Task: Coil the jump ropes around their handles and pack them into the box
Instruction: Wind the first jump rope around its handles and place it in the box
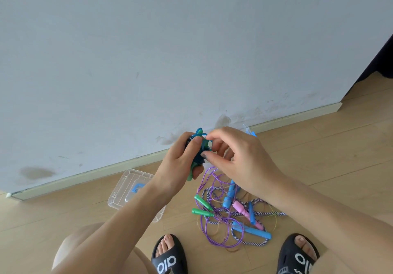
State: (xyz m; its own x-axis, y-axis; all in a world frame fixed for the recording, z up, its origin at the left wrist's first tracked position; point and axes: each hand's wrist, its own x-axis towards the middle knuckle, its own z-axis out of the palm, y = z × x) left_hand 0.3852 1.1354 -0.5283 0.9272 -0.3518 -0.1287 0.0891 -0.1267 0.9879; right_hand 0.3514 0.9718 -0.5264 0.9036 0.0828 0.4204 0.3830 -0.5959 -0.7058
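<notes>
Above the tangled pile of jump ropes, left hand grips a green-handled blue rope bundle while right hand pinches its last loop (nearly coiled), clear box just left of pile, apparently unpacked.

A light wooden plank floor carries everything, meeting a pale skirting board along the wall. On it lies a clear plastic box, partly hidden by a forearm. Just to its right sits a tangled heap of jump ropes: purple cord, a blue-and-white braided cord, and green, blue and pink handles. Two feet in black slides stand near the heap.
</notes>
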